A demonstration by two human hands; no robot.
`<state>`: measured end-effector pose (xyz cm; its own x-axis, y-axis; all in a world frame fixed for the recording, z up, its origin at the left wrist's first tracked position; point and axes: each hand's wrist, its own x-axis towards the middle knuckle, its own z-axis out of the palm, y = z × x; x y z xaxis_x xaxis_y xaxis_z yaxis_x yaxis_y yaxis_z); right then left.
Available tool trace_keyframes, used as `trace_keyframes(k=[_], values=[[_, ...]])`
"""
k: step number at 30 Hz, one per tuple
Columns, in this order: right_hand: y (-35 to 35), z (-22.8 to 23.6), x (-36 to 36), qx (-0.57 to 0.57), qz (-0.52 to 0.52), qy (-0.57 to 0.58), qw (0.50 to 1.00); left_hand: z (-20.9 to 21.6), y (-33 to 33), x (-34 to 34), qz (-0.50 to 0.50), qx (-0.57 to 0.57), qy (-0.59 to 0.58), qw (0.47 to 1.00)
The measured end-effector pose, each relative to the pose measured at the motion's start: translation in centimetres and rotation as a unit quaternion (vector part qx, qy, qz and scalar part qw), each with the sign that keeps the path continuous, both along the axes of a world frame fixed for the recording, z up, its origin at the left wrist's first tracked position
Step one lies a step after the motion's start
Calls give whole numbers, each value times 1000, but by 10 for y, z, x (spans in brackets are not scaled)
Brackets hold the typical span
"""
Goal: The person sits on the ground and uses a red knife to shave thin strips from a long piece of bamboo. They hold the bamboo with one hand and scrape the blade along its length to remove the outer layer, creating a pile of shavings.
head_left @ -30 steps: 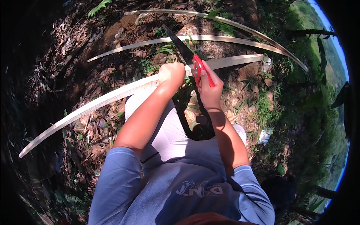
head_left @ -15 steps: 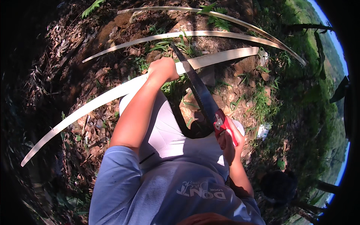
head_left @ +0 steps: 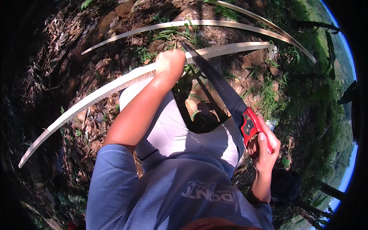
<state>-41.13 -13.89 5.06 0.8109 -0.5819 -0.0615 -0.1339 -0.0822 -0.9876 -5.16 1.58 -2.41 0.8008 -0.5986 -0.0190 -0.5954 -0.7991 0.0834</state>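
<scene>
- Centrally, the left hand (head_left: 170, 63) gripped the long pale strip (head_left: 115, 86), hiding that part.
- Lower right, the right hand (head_left: 264, 147) clasped the saw (head_left: 226, 96) by its partly covered red handle.

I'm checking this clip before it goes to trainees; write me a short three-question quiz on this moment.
1. True or false: the left hand grips the long pale split bamboo strip.
2. What does the right hand hold? A) hammer B) red-handled hand saw C) rope
3. Where does the saw's tip lie?

Key: 1 true. 2 B. 3 Across the bamboo strip, just right of the left hand, with two more pale bamboo strips on the leaf-strewn ground beyond.
</scene>
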Motion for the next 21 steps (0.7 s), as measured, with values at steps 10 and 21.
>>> trace_keyframes(k=[10, 21], values=[[17, -61, 184, -7, 32, -91, 995, -2, -7, 1, 13, -10, 13, 1000], [36, -120, 233, 126, 26, -185, 974, 21, -16, 18, 59, 78, 133, 986]])
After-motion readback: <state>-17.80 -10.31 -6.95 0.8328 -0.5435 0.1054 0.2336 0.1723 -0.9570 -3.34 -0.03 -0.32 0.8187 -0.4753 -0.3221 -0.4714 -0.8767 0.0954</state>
